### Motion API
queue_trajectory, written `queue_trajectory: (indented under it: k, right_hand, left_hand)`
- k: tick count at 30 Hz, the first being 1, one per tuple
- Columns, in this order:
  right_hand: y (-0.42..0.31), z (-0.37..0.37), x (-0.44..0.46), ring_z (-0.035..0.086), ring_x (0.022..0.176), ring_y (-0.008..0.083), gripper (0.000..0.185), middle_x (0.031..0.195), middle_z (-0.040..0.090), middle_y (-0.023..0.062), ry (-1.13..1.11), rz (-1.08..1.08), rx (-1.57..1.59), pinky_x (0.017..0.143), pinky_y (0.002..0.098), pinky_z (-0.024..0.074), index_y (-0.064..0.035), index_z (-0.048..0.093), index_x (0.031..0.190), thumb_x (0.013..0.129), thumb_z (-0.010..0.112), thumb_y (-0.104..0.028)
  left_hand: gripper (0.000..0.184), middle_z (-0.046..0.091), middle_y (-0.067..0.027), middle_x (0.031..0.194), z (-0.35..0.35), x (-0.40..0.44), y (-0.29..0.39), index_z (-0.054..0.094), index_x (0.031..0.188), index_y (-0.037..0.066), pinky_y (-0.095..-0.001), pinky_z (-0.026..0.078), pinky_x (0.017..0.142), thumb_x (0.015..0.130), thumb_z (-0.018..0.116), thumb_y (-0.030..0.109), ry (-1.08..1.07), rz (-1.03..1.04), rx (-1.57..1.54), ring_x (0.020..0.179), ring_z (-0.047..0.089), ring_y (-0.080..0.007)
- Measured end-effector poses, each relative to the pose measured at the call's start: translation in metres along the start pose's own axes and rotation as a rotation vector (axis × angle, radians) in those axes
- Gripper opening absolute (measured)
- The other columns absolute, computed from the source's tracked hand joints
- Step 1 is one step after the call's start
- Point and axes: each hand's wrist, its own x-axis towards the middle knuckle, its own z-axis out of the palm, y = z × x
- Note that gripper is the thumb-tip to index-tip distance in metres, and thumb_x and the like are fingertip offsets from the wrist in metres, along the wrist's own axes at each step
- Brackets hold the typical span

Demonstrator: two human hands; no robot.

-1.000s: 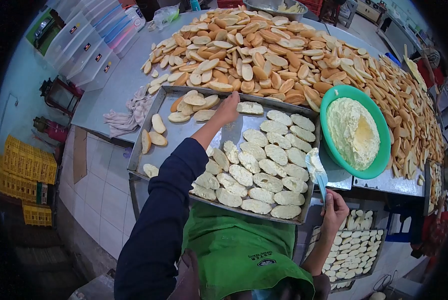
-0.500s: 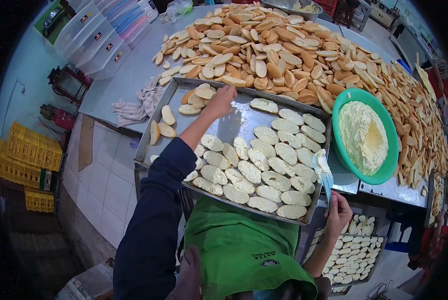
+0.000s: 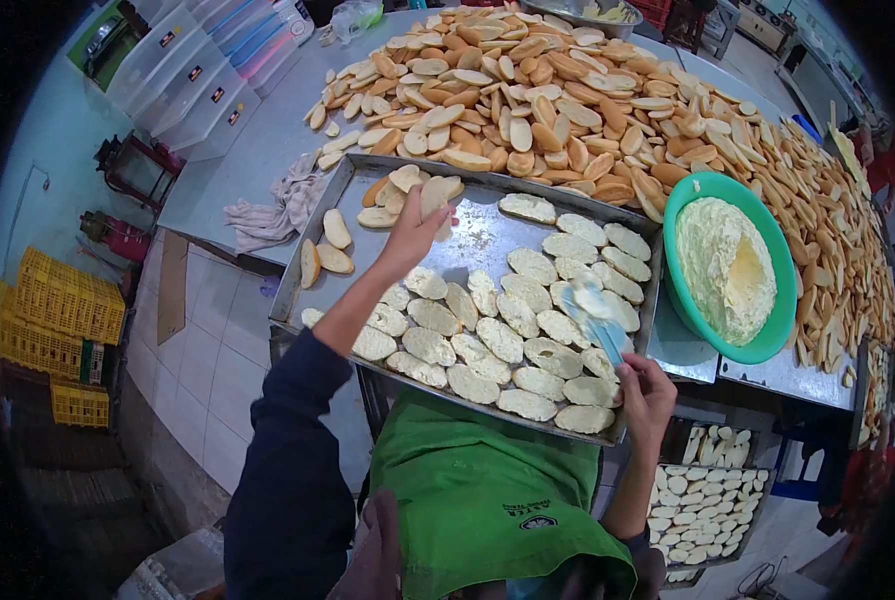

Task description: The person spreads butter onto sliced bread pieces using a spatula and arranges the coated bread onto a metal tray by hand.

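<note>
My left hand (image 3: 409,238) is closed on a bread slice (image 3: 435,196), holding it over the upper left of a metal tray (image 3: 480,232). Beside that hand, several plain slices (image 3: 376,218) lie loose in the tray. My right hand (image 3: 648,395) grips a light blue spatula (image 3: 606,332) whose blade carries pale cream, above the tray's right side. Rows of cream-coated bread slices (image 3: 498,341) cover the lower and right parts of the tray. A green bowl (image 3: 786,318) of pale cream (image 3: 718,262) stands just right of the tray.
A big heap of bread slices (image 3: 568,95) fills the table behind the tray. To the left are a crumpled cloth (image 3: 280,208) and clear plastic drawers (image 3: 183,95). Yellow crates (image 3: 68,310) stand on the floor at left. Another filled tray (image 3: 710,510) sits low at right.
My left hand has moved down and left from the tray's back edge, and a bread slice now shows in it. The spatula has swung left from beside the bowl to over the coated slices.
</note>
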Motion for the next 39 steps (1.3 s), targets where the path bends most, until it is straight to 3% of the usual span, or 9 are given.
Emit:
queue_trajectory:
  k: [1, 4, 9, 12, 17, 20, 27, 34, 39]
  right_hand:
    - [-0.004, 0.009, 0.007, 0.044, 0.049, 0.0029, 0.013, 0.066, 0.055, 0.0006, -0.057, -0.034, 0.017, 0.041, 0.0171, 0.0349, 0.0020, 0.061, 0.090, 0.080, 0.059, -0.005]
    - [-0.024, 0.034, 0.024, 0.045, 0.049, 0.0024, 0.012, 0.066, 0.057, 0.0015, -0.184, -0.038, 0.054, 0.040, 0.0176, 0.0352, 0.0011, 0.062, 0.089, 0.078, 0.060, -0.005]
    - [-0.049, 0.064, 0.029, 0.047, 0.049, 0.0044, 0.012, 0.063, 0.057, 0.0021, -0.464, 0.032, 0.127, 0.043, 0.0179, 0.0350, -0.0004, 0.064, 0.088, 0.077, 0.061, -0.004]
    - [-0.031, 0.072, 0.025, 0.049, 0.053, 0.0068, 0.013, 0.063, 0.057, 0.0016, -0.236, -0.361, -0.102, 0.048, 0.0182, 0.0375, -0.0010, 0.064, 0.089, 0.076, 0.062, -0.004]
    - [-0.036, 0.069, 0.009, 0.054, 0.074, 0.0134, 0.020, 0.090, 0.056, 0.0076, -0.243, -0.388, 0.115, 0.063, 0.0224, 0.0431, -0.0022, 0.064, 0.091, 0.073, 0.060, 0.005]
    - [-0.026, 0.080, 0.000, 0.054, 0.081, 0.0138, 0.025, 0.087, 0.057, 0.0064, -0.321, -0.366, 0.190, 0.070, 0.0228, 0.0420, -0.0040, 0.065, 0.093, 0.069, 0.063, 0.005]
    - [-0.029, 0.057, 0.010, 0.055, 0.076, 0.0152, 0.031, 0.084, 0.057, 0.0066, -0.179, -0.582, -0.220, 0.063, 0.0241, 0.0448, -0.0081, 0.066, 0.091, 0.065, 0.064, 0.009]
    - [-0.039, 0.050, 0.005, 0.055, 0.073, 0.0146, 0.027, 0.081, 0.057, 0.0058, -0.324, -0.465, -0.128, 0.063, 0.0233, 0.0442, -0.0049, 0.066, 0.089, 0.065, 0.065, 0.008]
    - [-0.018, 0.039, 0.010, 0.055, 0.074, 0.0141, 0.025, 0.079, 0.058, 0.0060, -0.228, -0.385, -0.018, 0.063, 0.0232, 0.0448, -0.0058, 0.067, 0.084, 0.063, 0.067, 0.007]
  left_hand:
    - [0.026, 0.048, -0.0139, 0.114, 0.004, -0.014, 0.010, 0.037, 0.115, 0.005, -0.0334, 0.048, 0.078, 0.090, 0.040, 0.011, 0.005, -0.191, -0.440, 0.096, 0.055, -0.0252]
    - [0.040, 0.041, -0.0158, 0.124, 0.002, -0.052, 0.030, 0.024, 0.127, 0.002, -0.0349, 0.046, 0.088, 0.091, 0.037, 0.013, -0.271, -0.291, -0.919, 0.107, 0.049, -0.0231]
    - [0.051, 0.041, -0.0139, 0.124, 0.014, -0.100, 0.036, 0.017, 0.132, 0.002, -0.0346, 0.046, 0.088, 0.089, 0.042, 0.011, -0.311, -0.201, -0.980, 0.108, 0.049, -0.0231]
    - [0.055, 0.042, -0.0124, 0.123, 0.013, -0.107, 0.034, 0.020, 0.132, 0.004, -0.0315, 0.049, 0.084, 0.086, 0.049, 0.011, -0.313, -0.174, -0.989, 0.106, 0.051, -0.0207]
    - [0.052, 0.050, -0.0063, 0.114, 0.018, -0.111, 0.034, 0.028, 0.129, 0.007, -0.0305, 0.051, 0.079, 0.084, 0.053, 0.016, -0.356, -0.160, -0.967, 0.100, 0.055, -0.0178]
    - [0.053, 0.050, -0.0065, 0.114, 0.025, -0.115, 0.028, 0.027, 0.129, 0.009, -0.0307, 0.052, 0.078, 0.084, 0.054, 0.015, -0.418, -0.190, -1.126, 0.099, 0.055, -0.0178]
    - [0.059, 0.049, -0.0093, 0.116, 0.026, -0.113, 0.019, 0.027, 0.129, 0.010, -0.0311, 0.052, 0.079, 0.079, 0.060, 0.014, -0.323, -0.059, -1.151, 0.101, 0.054, -0.0193]
    - [0.063, 0.047, -0.0131, 0.120, 0.025, -0.107, 0.028, 0.026, 0.130, 0.013, -0.0332, 0.048, 0.085, 0.077, 0.059, 0.005, -0.231, -0.021, -1.154, 0.105, 0.051, -0.0218]
    - [0.064, 0.045, -0.0127, 0.122, 0.023, -0.108, 0.030, 0.026, 0.129, 0.012, -0.0311, 0.049, 0.084, 0.076, 0.062, 0.014, -0.163, -0.073, -1.080, 0.107, 0.050, -0.0207]
